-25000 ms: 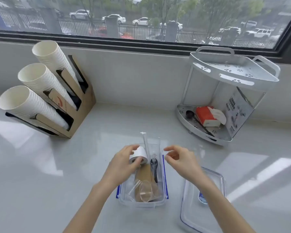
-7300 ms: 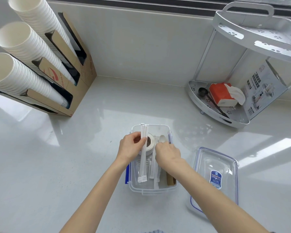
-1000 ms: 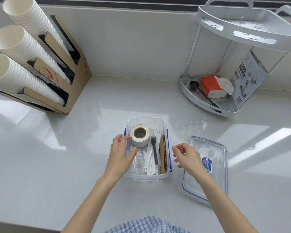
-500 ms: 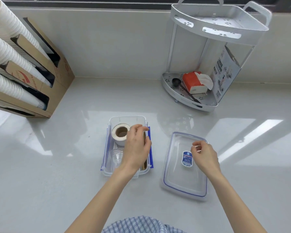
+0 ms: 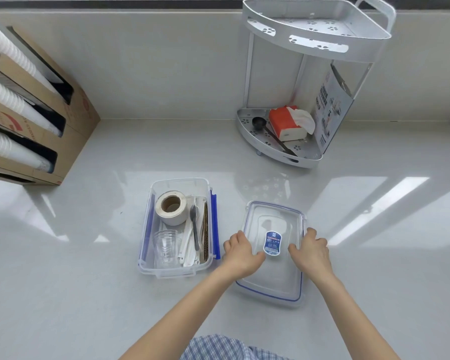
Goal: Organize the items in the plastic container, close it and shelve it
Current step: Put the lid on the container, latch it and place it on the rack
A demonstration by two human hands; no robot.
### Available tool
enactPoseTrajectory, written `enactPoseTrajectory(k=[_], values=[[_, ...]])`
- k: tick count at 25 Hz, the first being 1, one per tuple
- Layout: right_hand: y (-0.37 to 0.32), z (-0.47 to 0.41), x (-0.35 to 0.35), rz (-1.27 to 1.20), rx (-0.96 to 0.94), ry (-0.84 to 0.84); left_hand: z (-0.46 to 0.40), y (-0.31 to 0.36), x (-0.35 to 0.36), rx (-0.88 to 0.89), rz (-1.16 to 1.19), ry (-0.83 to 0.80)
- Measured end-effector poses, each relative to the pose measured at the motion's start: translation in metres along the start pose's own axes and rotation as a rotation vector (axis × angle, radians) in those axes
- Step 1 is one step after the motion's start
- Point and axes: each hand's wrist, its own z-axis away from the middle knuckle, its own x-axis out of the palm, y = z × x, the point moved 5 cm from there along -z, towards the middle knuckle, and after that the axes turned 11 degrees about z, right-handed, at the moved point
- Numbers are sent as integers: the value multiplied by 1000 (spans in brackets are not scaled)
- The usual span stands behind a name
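The clear plastic container [image 5: 179, 180] stands open on the white counter. Inside lie a white tape roll [image 5: 170, 207], a clear cup [image 5: 165, 245], a black fork [image 5: 194, 224], white wrapped utensils [image 5: 189, 246] and a brown cardboard strip [image 5: 205, 229]. Its clear lid [image 5: 273, 276], with blue trim and a blue label, lies flat just to the right of it. My left hand [image 5: 240, 252] grips the lid's left edge, thumb on top. My right hand [image 5: 311, 249] grips the lid's right edge.
A white two-tier corner rack [image 5: 317, 37] stands at the back right. Its lower tier [image 5: 283, 158] holds a red tissue pack [image 5: 283, 122], a black scoop [image 5: 259, 123] and a printed card [image 5: 330, 110]. A cardboard holder [image 5: 70, 120] with paper cups [image 5: 0, 89] fills the left.
My left hand has left the container and moved right onto the lid's left edge. My right hand has shifted from the lid's middle to its right edge.
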Motion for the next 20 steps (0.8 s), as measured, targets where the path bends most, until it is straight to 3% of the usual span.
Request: enactPoseTrajectory(k=[7,13,20], values=[[-2,1,4,-70,-35,65,6,0,-14,0,192,27],[-13,9,-29,-202,-81,223,25,20,-41,98,353,71],[-65,22,-58,-336,-239,287,34,11,-95,224,499,241]])
